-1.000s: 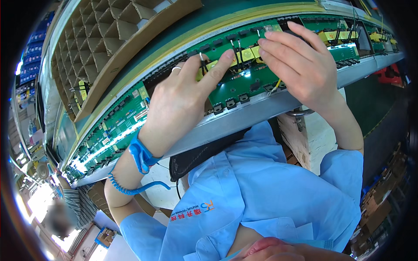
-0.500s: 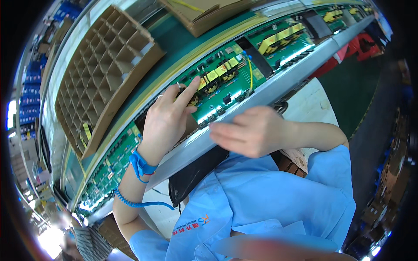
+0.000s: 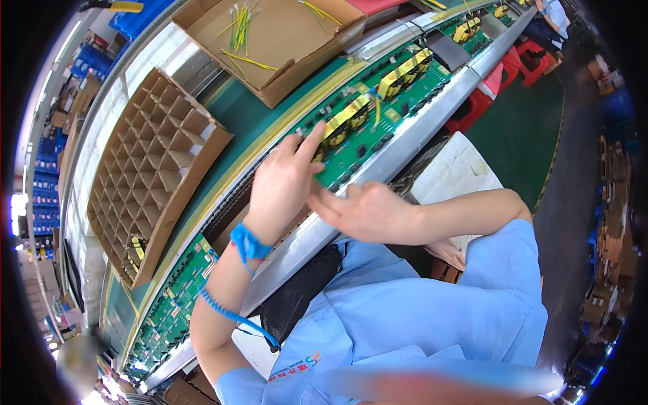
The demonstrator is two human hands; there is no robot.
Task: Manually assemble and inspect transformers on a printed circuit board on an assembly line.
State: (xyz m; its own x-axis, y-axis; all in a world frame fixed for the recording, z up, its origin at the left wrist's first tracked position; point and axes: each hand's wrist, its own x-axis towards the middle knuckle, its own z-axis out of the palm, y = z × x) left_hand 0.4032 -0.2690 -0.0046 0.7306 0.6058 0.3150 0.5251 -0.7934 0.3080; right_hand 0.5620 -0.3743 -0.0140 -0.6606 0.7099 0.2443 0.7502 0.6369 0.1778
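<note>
A green circuit board (image 3: 351,152) with a row of yellow-wrapped transformers (image 3: 347,116) lies on the conveyor line. My left hand (image 3: 287,179) is over the board's left end, its index finger stretched onto the nearest transformer and the other fingers partly bent. Just in front, my right hand (image 3: 368,210) reaches over the metal rail with its fingers extended towards the board's near left corner. Its fingertips are close to the left hand's thumb; I see nothing held in them. A blue wrist strap (image 3: 248,241) with a coiled cord circles my left wrist. A yellow wire (image 3: 377,111) stands up from the board.
A divided cardboard box (image 3: 152,162) stands at the left, with a few yellow parts in its near corner. Beyond the line, an open carton (image 3: 277,84) holds yellow-green wires. More green boards (image 3: 172,297) sit along the metal rail (image 3: 432,111). Red stools (image 3: 472,111) stand at right.
My right hand has moved left, closer to my left hand. The left index finger stays on the transformer. The view has shifted, showing more of the carton of wires.
</note>
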